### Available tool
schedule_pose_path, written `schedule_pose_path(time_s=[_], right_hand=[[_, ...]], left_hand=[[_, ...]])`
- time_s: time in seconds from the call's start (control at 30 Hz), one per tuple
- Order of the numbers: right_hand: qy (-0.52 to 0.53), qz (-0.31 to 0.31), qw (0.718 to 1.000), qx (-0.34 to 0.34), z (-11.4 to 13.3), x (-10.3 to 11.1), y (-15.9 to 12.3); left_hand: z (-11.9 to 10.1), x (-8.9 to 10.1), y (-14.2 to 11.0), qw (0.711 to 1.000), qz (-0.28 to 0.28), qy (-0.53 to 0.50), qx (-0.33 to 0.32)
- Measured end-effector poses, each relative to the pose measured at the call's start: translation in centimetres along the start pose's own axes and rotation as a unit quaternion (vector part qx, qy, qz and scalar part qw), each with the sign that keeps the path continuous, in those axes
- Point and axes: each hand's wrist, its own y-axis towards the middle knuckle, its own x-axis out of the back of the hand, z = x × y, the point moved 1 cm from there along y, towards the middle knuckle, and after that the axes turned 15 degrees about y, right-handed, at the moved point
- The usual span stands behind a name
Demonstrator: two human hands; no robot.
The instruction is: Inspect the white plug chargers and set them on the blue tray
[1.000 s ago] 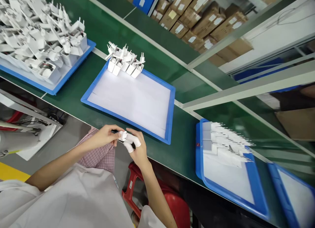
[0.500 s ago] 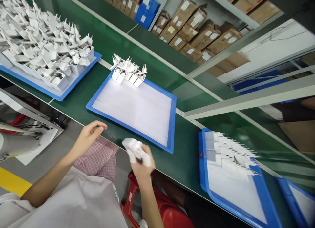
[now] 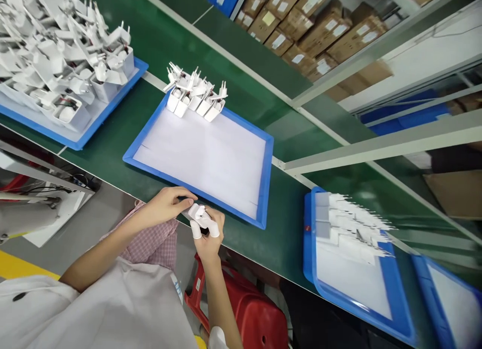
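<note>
Both hands meet at the near edge of the green worktop [image 3: 113, 153], just in front of the nearer blue tray [image 3: 263, 188]. The right hand [image 3: 208, 236] is clamped on a small white plug adapter [image 3: 198, 213], a smooth, hard-looking plastic piece with rounded corners; two of that hand's fingers wear white finger cots [image 3: 196, 232]. The left hand [image 3: 167, 204] has its fingers curled together, its fingertips touching the adapter's left end. The adapter sits between the two hands, above the worktop edge, its long axis running roughly from lower left to upper right in the head view; which way its pins point cannot be told at this size.

The nearer tray is a shallow rectangle with a raised blue rim and a flat, matte white sheet lining it. A short row of white adapters [image 3: 194, 95] stands along its far edge, metal pins sticking up. To the left, a second blue tray [image 3: 81, 138] carries a loose heap of white plastic housings [image 3: 56, 52], angular and jumbled. To the right, a third blue tray [image 3: 324, 288] holds blurred rows of white parts [image 3: 354, 228]. Brown cardboard cartons [image 3: 320, 37] are stacked beyond the worktop. A red plastic stool [image 3: 259, 319] stands below the hands.
</note>
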Motion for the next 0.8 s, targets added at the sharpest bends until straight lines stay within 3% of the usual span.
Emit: schedule_pose_path(time_s=[0.17,0.33,0.47,0.57,0.63,0.7,0.77,0.8], right_hand=[[-0.011,0.003,1.0,0.001,0.5,0.2,0.3],[-0.05,0.09,0.995,-0.007,1.1,1.0,1.0],[-0.019,0.098,0.993,-0.061,1.0,1.1,1.5],[0.09,-0.014,0.983,-0.158,1.1,0.8,1.7],[0.223,-0.152,0.929,-0.252,2.0,0.6,1.5],[0.348,-0.251,0.839,-0.334,3.7,0.0,0.9],[0.422,-0.269,0.773,-0.391,6.1,-0.7,0.0],[0.441,-0.255,0.758,-0.408,7.5,-1.1,-0.4]], left_hand=[[0.3,-0.3,0.0,0.991,0.107,-0.063,0.04],[0.6,-0.8,0.3,0.992,0.095,-0.075,0.038],[1.1,-1.4,-0.1,0.996,0.042,-0.068,0.036],[0.7,-1.3,-1.7,0.997,-0.072,0.013,0.002],[-0.3,-0.9,-3.5,0.981,-0.138,0.108,-0.078],[-1.8,-0.8,-5.4,0.953,-0.149,0.185,-0.188],[-3.4,-1.1,-7.0,0.932,-0.118,0.211,-0.268],[-4.1,-1.3,-7.6,0.931,-0.106,0.207,-0.282]])
